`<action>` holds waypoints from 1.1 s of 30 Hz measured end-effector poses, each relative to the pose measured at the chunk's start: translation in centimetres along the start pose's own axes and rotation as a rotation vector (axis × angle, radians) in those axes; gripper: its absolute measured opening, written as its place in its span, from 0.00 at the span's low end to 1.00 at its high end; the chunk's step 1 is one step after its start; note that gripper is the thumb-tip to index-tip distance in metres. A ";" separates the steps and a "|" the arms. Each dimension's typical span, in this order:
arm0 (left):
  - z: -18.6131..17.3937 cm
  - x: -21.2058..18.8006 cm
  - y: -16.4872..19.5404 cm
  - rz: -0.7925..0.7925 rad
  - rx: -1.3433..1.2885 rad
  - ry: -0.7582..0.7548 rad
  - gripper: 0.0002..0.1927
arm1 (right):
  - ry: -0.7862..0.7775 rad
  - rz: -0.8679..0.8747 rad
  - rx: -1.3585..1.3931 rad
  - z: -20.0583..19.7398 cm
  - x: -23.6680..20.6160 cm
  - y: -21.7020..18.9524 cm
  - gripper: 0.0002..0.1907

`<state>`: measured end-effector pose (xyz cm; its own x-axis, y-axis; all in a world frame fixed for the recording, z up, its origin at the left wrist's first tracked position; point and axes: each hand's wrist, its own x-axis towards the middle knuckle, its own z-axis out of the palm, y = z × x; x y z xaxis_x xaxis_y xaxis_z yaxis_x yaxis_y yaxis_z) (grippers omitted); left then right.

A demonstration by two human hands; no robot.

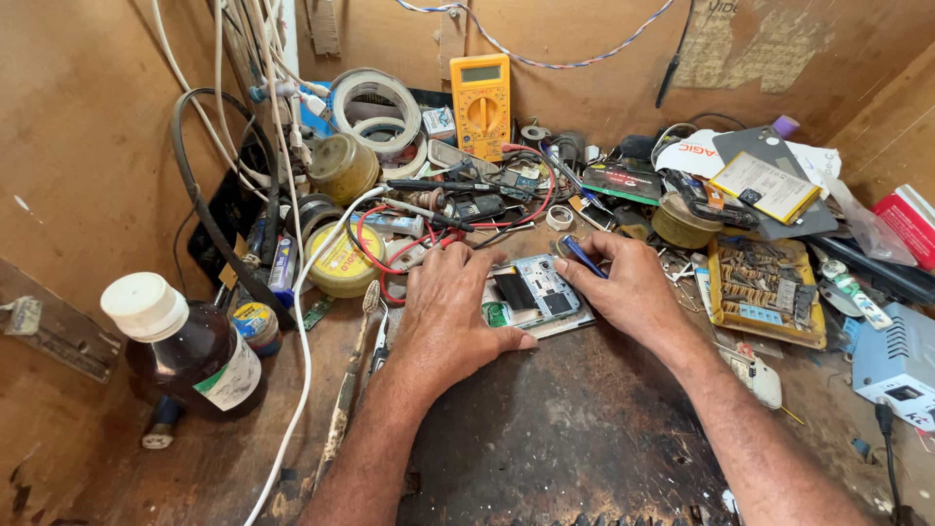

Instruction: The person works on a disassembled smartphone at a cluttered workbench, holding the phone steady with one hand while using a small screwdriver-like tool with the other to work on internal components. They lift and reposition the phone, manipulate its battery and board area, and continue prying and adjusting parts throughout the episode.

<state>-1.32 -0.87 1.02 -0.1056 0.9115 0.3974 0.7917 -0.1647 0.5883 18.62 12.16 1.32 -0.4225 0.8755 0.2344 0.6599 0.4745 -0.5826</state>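
Opened phone (534,290), mid-tabletop (584,438), looks light, thin and fragile with its board bare: your left hand (450,312) presses flat on its left edge, your right hand (631,284) pinches a blue-handled tool (582,256) at its far corner; grip edges only.

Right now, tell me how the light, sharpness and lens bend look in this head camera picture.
Head view: bright, even daylight, soft shadows under the left hand and right hand; the opened phone and yellow meter are sharp; a pale glare sits on the brown bottle; the wide lens bows the wooden walls outward at the edges; no motion blur.
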 end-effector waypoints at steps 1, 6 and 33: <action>0.0 0.0 0.0 -0.001 0.001 -0.001 0.49 | -0.003 0.000 0.002 0.0 0.0 0.0 0.17; 0.0 0.0 0.0 0.007 -0.004 0.009 0.49 | -0.007 -0.011 -0.001 0.0 0.1 0.1 0.17; -0.1 0.0 0.1 -0.020 0.003 0.003 0.49 | -0.032 0.015 0.025 0.0 -0.2 0.1 0.17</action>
<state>-1.24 -0.93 1.13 -0.1231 0.9137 0.3873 0.7909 -0.1454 0.5944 18.76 11.98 1.22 -0.4329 0.8788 0.2010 0.6506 0.4589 -0.6050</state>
